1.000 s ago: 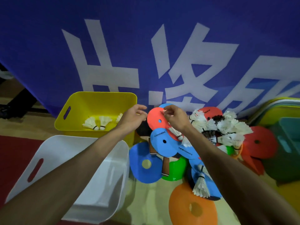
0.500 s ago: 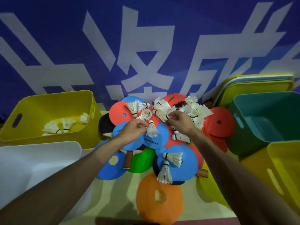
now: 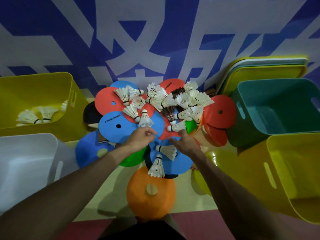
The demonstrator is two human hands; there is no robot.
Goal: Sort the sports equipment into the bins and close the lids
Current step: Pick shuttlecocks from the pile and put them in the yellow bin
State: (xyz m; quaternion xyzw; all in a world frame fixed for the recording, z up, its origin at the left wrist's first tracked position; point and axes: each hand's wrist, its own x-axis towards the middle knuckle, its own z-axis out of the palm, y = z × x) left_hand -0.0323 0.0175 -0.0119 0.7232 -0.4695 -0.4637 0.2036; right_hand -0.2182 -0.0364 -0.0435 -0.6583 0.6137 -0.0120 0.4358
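Observation:
A heap of white shuttlecocks [image 3: 173, 101] lies on flat blue [image 3: 119, 130], red [image 3: 109, 101] and orange [image 3: 150, 193] discs, mixed with paddles, on the floor. My left hand [image 3: 141, 138] hovers over the blue disc, its thumb against its curled forefinger. It is just below one shuttlecock [image 3: 145, 118]; whether it pinches anything is unclear. My right hand [image 3: 183, 142] rests over the pile with relaxed fingers pointing left, beside another shuttlecock [image 3: 175, 126]. The yellow bin [image 3: 52, 80] at left holds a few shuttlecocks [image 3: 34, 116].
A white bin [image 3: 26, 153] stands at front left. A teal bin [image 3: 245, 87] and another yellow bin [image 3: 277, 179] stand at right. Stacked lids [image 3: 268, 66] lean against the blue banner [image 3: 155, 40] behind. Two shuttlecocks [image 3: 161, 158] lie near my wrists.
The view has swung right and down, from the left bins to the whole pile. Both hands have drawn back from the red disc and the shuttlecock cluster toward the near blue discs.

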